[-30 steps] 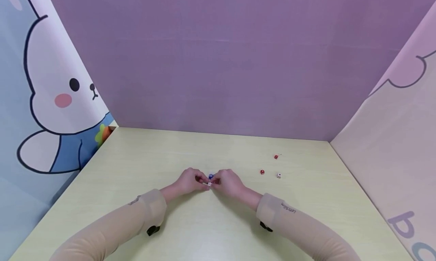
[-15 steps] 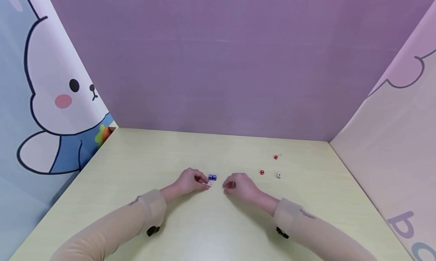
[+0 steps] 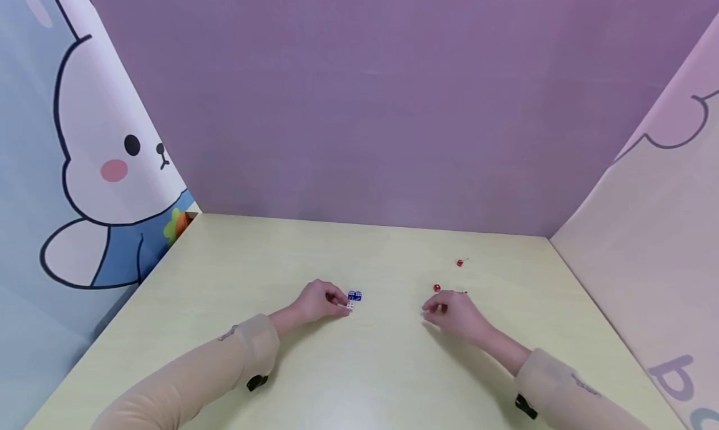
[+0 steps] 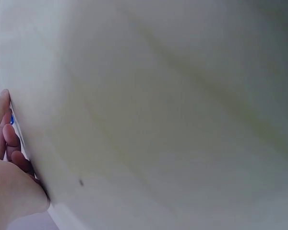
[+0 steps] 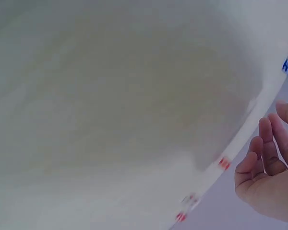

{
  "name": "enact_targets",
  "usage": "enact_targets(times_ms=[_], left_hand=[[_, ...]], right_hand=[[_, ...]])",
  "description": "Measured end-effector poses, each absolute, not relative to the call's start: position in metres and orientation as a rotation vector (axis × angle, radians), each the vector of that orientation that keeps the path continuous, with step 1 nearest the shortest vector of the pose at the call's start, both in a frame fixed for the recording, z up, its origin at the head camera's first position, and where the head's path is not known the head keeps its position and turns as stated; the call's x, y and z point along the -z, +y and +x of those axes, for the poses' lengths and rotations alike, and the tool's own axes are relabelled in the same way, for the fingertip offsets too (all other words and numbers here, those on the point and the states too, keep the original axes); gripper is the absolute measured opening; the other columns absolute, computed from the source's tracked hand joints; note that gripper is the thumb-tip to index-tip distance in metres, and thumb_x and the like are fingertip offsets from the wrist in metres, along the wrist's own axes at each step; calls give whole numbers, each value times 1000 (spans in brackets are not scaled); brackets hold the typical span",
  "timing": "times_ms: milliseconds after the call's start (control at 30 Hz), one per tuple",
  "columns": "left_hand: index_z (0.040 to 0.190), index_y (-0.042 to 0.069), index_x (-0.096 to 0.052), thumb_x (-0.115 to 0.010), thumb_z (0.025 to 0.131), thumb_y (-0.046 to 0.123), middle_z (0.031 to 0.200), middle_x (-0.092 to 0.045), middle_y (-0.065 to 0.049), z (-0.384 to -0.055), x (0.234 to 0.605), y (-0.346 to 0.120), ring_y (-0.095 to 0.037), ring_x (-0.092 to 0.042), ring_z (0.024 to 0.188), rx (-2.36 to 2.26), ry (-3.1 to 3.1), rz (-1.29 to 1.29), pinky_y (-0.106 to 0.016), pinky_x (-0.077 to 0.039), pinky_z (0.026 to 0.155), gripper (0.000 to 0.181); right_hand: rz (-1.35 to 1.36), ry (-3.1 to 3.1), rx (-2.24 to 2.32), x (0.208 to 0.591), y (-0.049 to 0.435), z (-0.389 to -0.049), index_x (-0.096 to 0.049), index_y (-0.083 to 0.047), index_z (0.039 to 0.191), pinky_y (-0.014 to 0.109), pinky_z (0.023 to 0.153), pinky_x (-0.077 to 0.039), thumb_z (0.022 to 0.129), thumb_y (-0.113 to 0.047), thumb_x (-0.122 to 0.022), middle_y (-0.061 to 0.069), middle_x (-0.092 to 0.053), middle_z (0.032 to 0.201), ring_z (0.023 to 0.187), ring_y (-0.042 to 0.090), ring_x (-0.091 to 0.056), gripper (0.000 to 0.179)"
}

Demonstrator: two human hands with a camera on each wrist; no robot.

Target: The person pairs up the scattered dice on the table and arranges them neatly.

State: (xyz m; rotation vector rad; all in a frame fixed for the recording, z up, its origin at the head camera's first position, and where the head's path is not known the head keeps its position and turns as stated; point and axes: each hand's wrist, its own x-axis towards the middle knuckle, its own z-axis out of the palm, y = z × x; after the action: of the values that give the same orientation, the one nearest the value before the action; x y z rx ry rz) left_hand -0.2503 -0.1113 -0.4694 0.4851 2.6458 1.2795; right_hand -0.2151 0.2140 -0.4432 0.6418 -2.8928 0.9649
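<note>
Near the table's middle, my left hand [image 3: 317, 301] pinches a small white die [image 3: 351, 306] between thumb and fingertips. Two blue dice [image 3: 355, 296] sit side by side just behind that white die. My right hand [image 3: 457, 316] hovers over the table to the right, its fingers loosely bent with nothing between them. Just beyond its knuckles lies a red die [image 3: 437, 288]. Another white die [image 3: 465, 292] is almost wholly hidden behind this hand; in the right wrist view a blurred white die [image 5: 190, 199] shows. Farther back is a second red die [image 3: 460, 263].
The pale wooden table [image 3: 359, 380] meets a purple panel [image 3: 371, 105] at the back. A rabbit-print panel [image 3: 112, 136] stands on the left and a light printed panel [image 3: 646, 261] on the right. Pale table surface fills much of both wrist views.
My right hand has left the dice at the middle and moved right toward the loose dice. Both blue dice have come into view. The left hand stays at the white die.
</note>
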Motion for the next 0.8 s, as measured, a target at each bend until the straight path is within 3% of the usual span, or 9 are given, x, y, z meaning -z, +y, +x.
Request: enact_targets(times_ms=[433,800], left_hand=[[84,13,-74,-83,70,16,73,-60,4,-249,468,-112,-11,-50,69,-1287,2648,465,-21,-42,62,17],[84,14,-74,-83,70,18,74,-60,4,-251,471,-112,-10,-49,69,-1282,2633,458,-21,-41,63,17]], right_hand=[[405,-2819,-753,442,287,-235,-72,-4,96,24,61,-44,80,-6,-72,3,-68,82,70,12,-53,16],[319,-2923,-824,451,293,-247,-67,1,96,23,58,-45,79,-7,-73,5,-65,79,70,14,-56,20]])
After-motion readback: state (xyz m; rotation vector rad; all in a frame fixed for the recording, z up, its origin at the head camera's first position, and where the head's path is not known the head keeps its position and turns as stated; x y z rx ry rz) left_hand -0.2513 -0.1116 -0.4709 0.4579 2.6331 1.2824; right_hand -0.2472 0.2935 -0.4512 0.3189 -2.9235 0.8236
